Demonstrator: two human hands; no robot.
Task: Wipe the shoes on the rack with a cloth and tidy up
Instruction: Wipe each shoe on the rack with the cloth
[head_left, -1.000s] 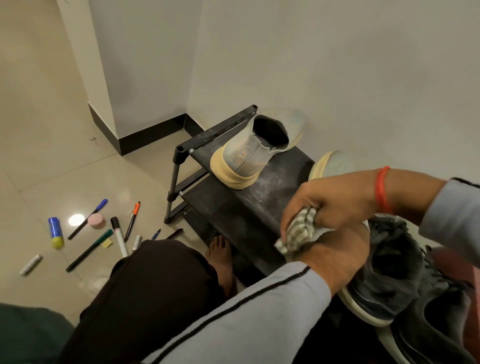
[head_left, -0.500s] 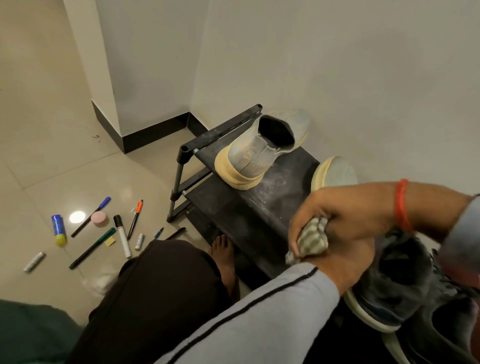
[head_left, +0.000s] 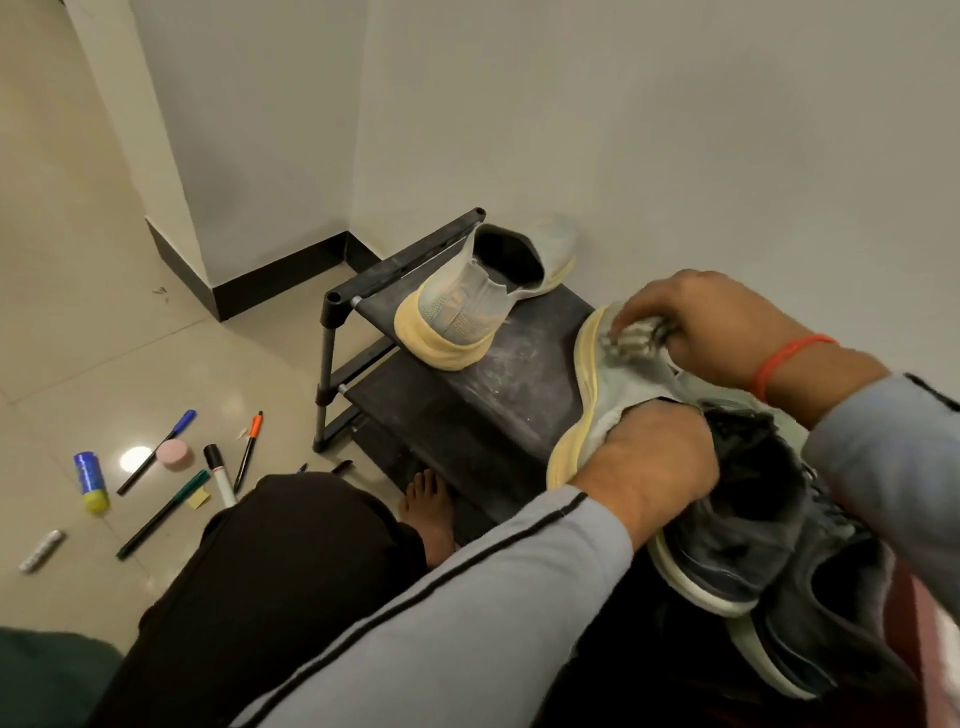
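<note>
Nearest the camera, a grey sleeve with a dark stripe (head_left: 441, 618) is stretched across the lower frame, and a knee in dark trousers (head_left: 291, 561) is seen beside it, a bare foot (head_left: 428, 509) tucked at the base of the rack. At lower right, two dark sneakers (head_left: 769, 561) are piled one over the other.

Just above them, the left hand (head_left: 657, 462) is wrapped around the heel end of a pale grey shoe with a yellowed sole (head_left: 608, 384), fingers curled out of sight behind it, and the shoe is held tilted over the rack's right side. At its toe, the right hand (head_left: 711, 317) is clenched around a striped cloth (head_left: 631, 340), which is pressed against the upper near the sole edge. A red thread band (head_left: 784, 358) is worn on that wrist.

On the floor to the left, a scatter of stationery is spread out: a green pen (head_left: 161, 514), a black-capped marker (head_left: 219, 475), an orange-capped pen (head_left: 248, 449), a blue-capped pen (head_left: 156, 452), a pink round eraser (head_left: 175, 454), a blue and yellow glue stick (head_left: 91, 480), and a small silver tube (head_left: 41, 551).

Further back, the black shoe rack (head_left: 467, 405) is set against the white wall, its top shelf dusty. The matching pale grey shoe (head_left: 483, 291) is stood on that shelf, heel toward the camera, toe to the wall.
</note>
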